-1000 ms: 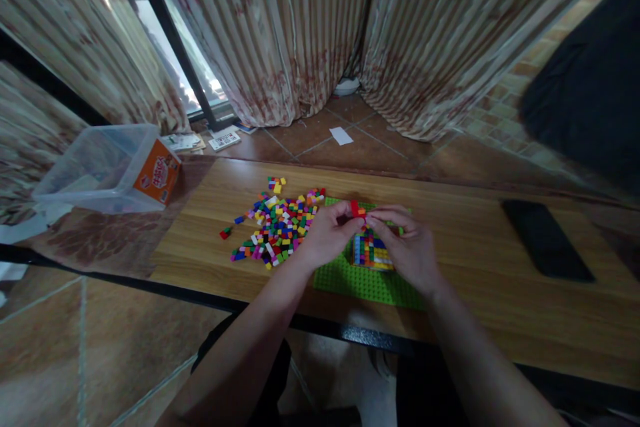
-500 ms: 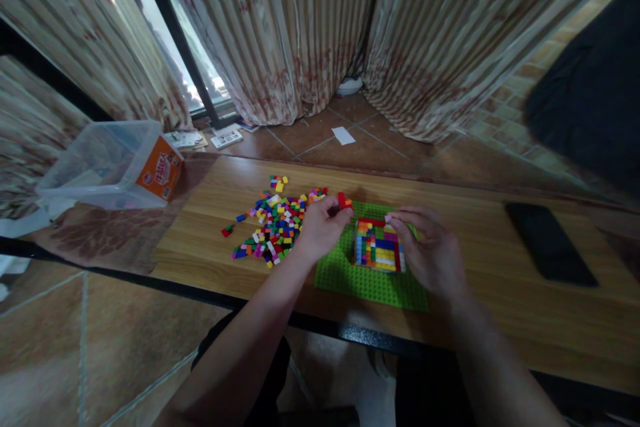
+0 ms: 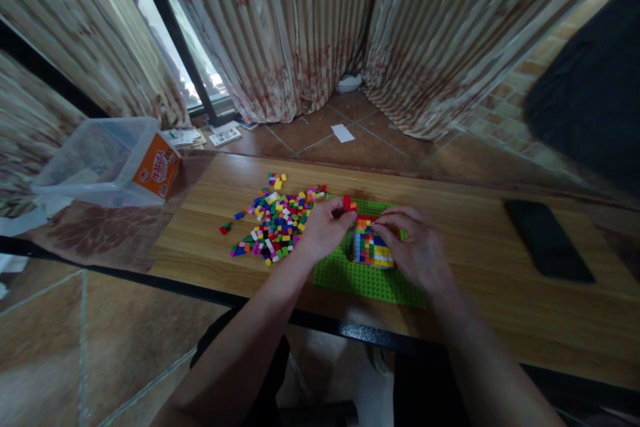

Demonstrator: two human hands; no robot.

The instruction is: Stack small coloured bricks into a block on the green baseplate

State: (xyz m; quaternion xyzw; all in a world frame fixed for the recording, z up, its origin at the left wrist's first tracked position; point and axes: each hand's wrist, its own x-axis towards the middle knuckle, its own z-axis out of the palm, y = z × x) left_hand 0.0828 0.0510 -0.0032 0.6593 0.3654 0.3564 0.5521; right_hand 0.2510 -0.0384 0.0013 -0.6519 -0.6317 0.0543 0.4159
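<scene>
My left hand (image 3: 323, 232) is closed in a pinch around red toy bricks (image 3: 347, 203), with an orange one beside them. It hovers over the left edge of a green baseplate (image 3: 370, 283). On that plate stands a low block of multicoloured bricks (image 3: 369, 247), its top showing blue, yellow, red and orange rows. My right hand (image 3: 417, 250) covers the block's right side. Its thumb and fingers are pinched together at the block's upper edge, hiding most of a small pale pink brick between them.
Loose bricks (image 3: 280, 223) lie heaped on the wooden table (image 3: 190, 233), left of the baseplate. A black phone-like slab (image 3: 547, 240) rests at the right. Beyond the table's left end is a clear plastic bin (image 3: 100, 167) with an orange label. Striped curtains (image 3: 310, 33) hang behind.
My right hand has moved left, its fingertips now at the block's upper edge. My left hand has shifted slightly right, keeping the red bricks. The view has tilted a little.
</scene>
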